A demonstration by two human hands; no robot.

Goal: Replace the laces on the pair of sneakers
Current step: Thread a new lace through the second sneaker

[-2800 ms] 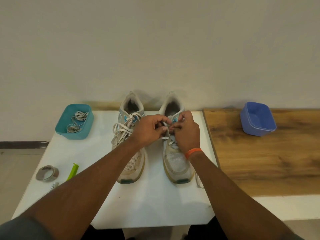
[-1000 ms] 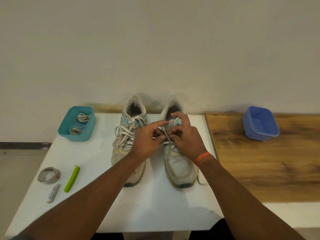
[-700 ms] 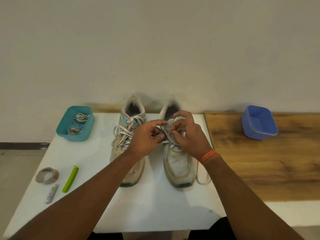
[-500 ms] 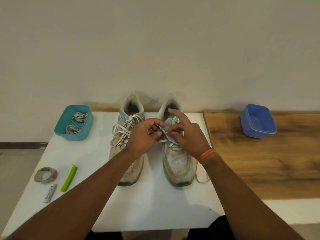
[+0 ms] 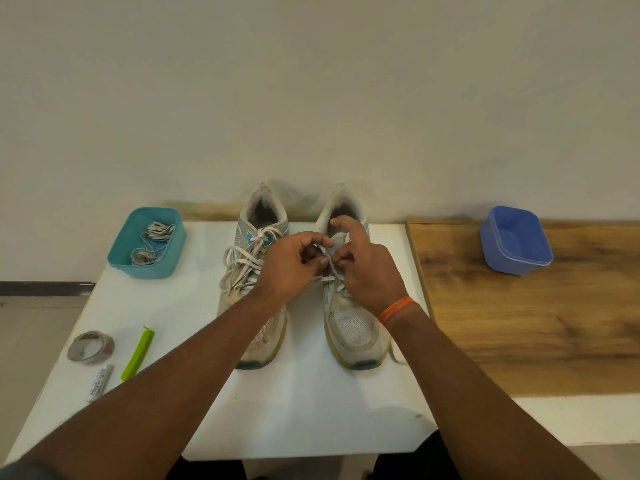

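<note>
Compared with half a second ago, our left hand and right hand still pinch the lace over the right sneaker, while the teal tub holds old laces and the blue tub shows nothing inside.

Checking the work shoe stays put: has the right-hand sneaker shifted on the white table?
No. The right-hand sneaker sits beside the left sneaker, same gap as before.
</note>
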